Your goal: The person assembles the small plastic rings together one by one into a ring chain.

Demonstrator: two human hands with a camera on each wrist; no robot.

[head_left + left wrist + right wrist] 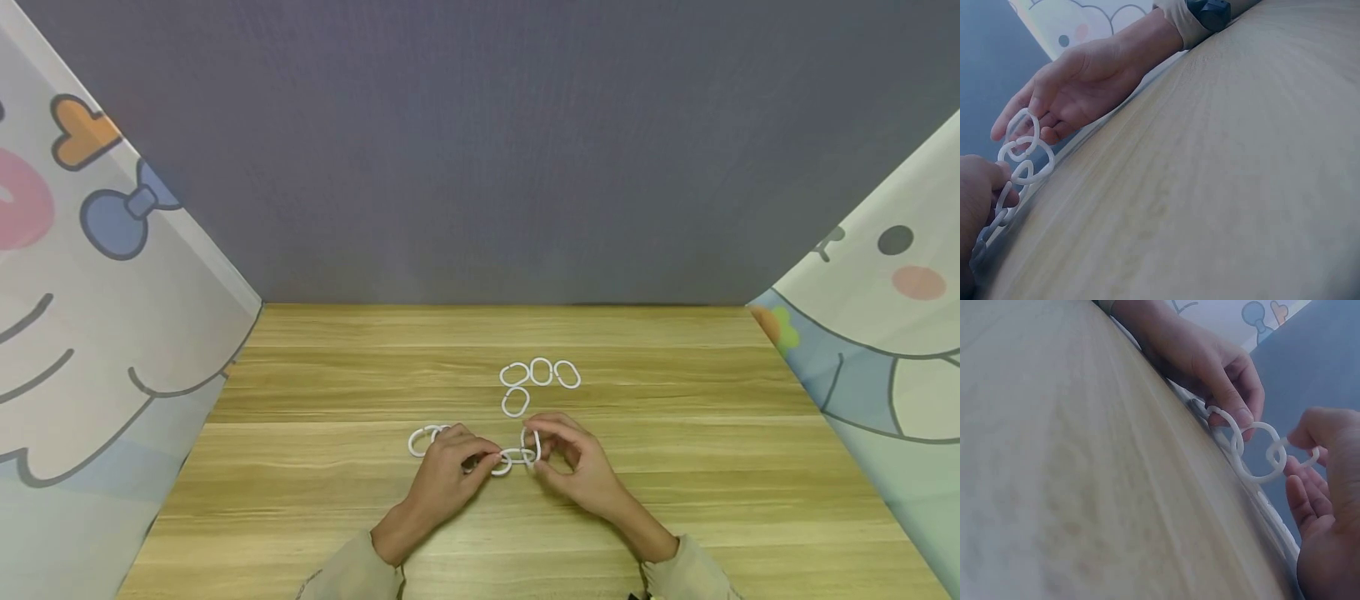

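Note:
White plastic chain links run in a joined chain between the two hands. The left hand (447, 473) pinches the chain between thumb and index finger at a middle link (1260, 480). In the right hand (587, 472), thumb and fingers hold the end link (538, 446), which stands raised and hooked through that middle link. Another joined link (501, 473) hangs near the left fingertips. The chain's other end link (411, 444) lies on the table left of the left hand, which hides the links between.
Several loose white links (531, 372) lie on the wooden table (337, 367) beyond the hands. A dark grey panel (495, 167) stands at the table's back edge. Cartoon-printed panels (180, 333) flank the table on both sides.

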